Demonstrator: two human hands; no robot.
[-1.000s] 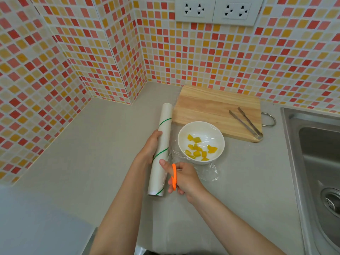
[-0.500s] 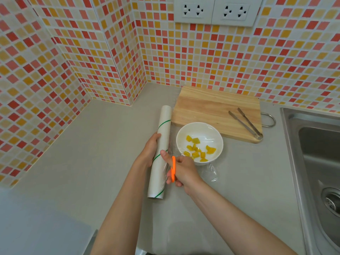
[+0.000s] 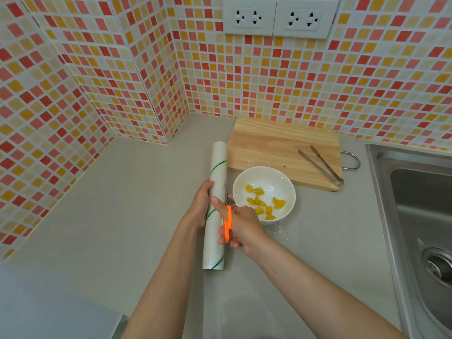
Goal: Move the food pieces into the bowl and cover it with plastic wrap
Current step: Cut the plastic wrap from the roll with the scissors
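On the grey countertop (image 3: 110, 216), the long white plastic-wrap roll (image 3: 216, 204) is steadied by the left hand (image 3: 200, 206), fingers curled around it. Just beside it, the white ceramic bowl (image 3: 264, 177) holds yellow food pieces (image 3: 266, 204) under thin, clingy, easily torn film. Orange-handled scissors (image 3: 228, 222) are gripped by the right hand (image 3: 241, 226); open room lies leftward.

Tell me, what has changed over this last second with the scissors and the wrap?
The right hand with the orange-handled scissors has worked forward along the plastic wrap roll, from the film's near edge to beside the white bowl. The left hand still steadies the roll. Bowl, yellow food pieces, cutting board and tongs have not moved.
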